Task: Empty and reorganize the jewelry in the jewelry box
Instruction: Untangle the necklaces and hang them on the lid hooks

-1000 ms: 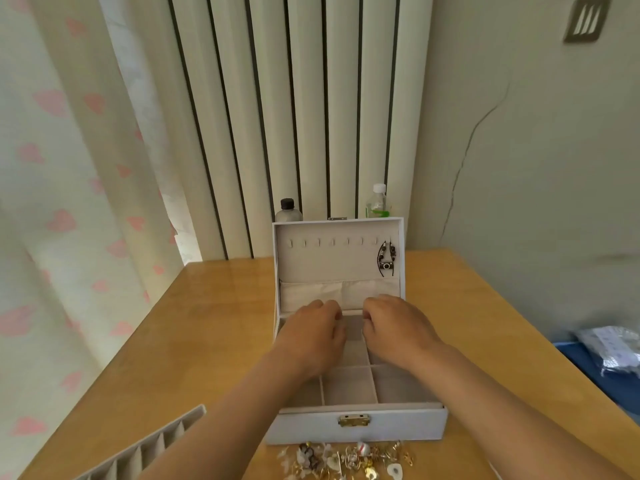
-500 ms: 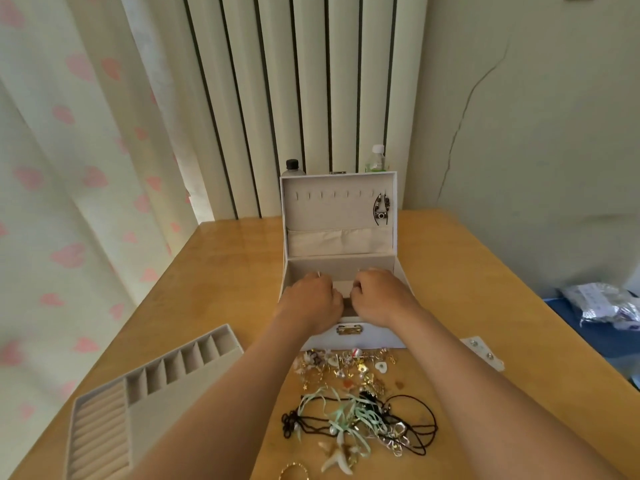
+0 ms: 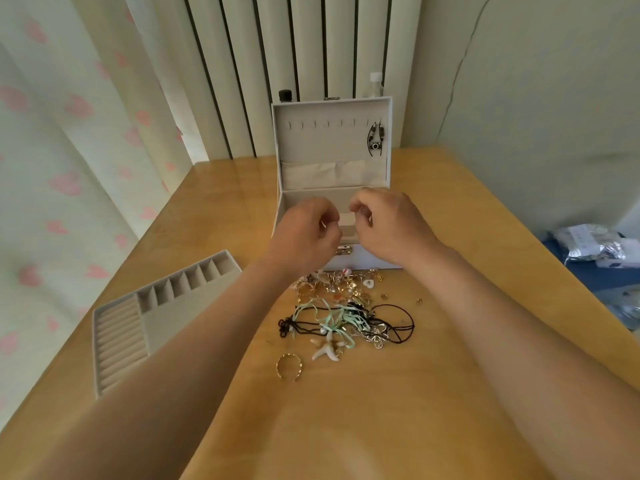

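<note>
Over the box (image 3: 367,262), left hand (image 3: 304,233) and right hand (image 3: 389,225) curl their grips, holding what I cannot tell; lift gently.

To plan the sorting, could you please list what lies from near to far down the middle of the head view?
gold bangle → white starfish pendant → tangle of black cords and mint ribbon → heap of small gold pieces → open jewelry box → clear bottle behind its lid.
</note>
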